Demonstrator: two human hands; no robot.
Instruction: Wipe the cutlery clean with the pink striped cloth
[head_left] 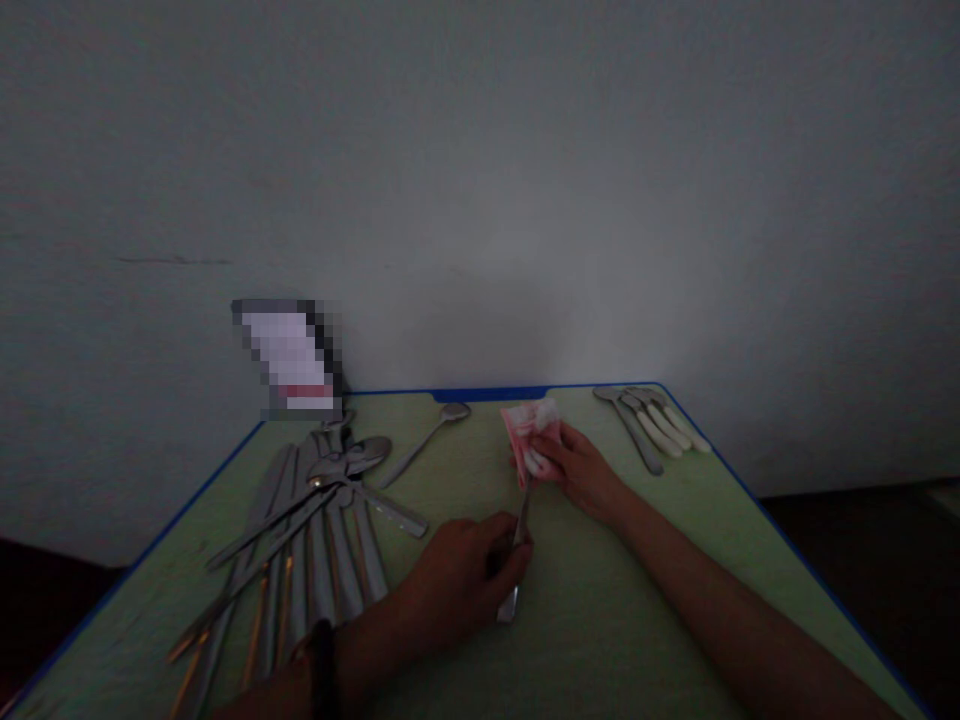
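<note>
My left hand (472, 565) is closed around the handle of a metal piece of cutlery (508, 604), its flat end sticking out below the fingers. The upper end of that piece is hidden in a pink and white cloth (525, 425), so its kind does not show. My right hand (574, 465) grips the cloth, folded around the piece's top. To the left of the cloth, a single spoon (425, 442) lies on the green tabletop (450, 675).
Several metal knives and spoons (322, 560) lie heaped at left, partly beneath my left forearm. At the back right, a metal spoon (634, 440) lies beside several white-handled pieces (664, 430). A blurred-out phone-like screen (289, 350) leans by the wall (480, 200).
</note>
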